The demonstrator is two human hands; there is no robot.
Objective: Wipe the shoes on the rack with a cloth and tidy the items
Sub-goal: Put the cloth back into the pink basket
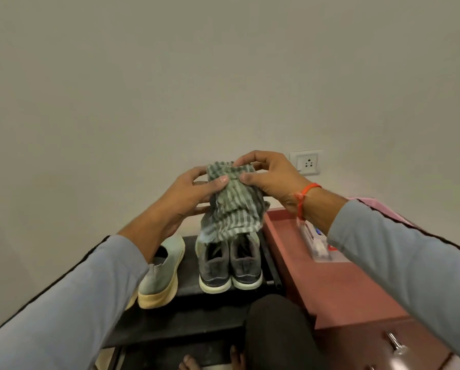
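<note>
Right now both hands hold the cloth (pixel 232 201) up over the rack (pixel 188 297): the left hand (pixel 194 192) pinches its upper edge with thumb and fingers (pixel 222 179), the right hand (pixel 269 180) grips the bunched top. Its loose end hangs just above the dark shoes (pixel 230 265); a pale shoe (pixel 160 273) stands to their left. Bunched like this, it could slip free while being refolded, or wipe poorly.

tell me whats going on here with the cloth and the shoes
A person holds a striped cloth bunched between both hands, left hand and right hand, above a black shoe rack. On the rack sit a dark grey pair of shoes and a pale green shoe. The cloth touches no shoe at this moment. A reddish cabinet stands to the right.
</note>
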